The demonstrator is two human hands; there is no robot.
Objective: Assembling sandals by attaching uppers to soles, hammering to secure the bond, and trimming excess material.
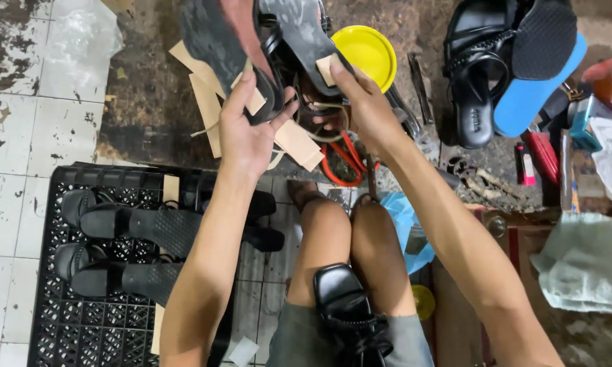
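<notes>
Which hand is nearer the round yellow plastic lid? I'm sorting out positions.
Right. The right hand sits just below the round yellow plastic lid; the left hand is farther left.

Black sandals [126, 228] on a black lattice crate [81, 326] (yellow lid [367, 51] beyond).
</notes>
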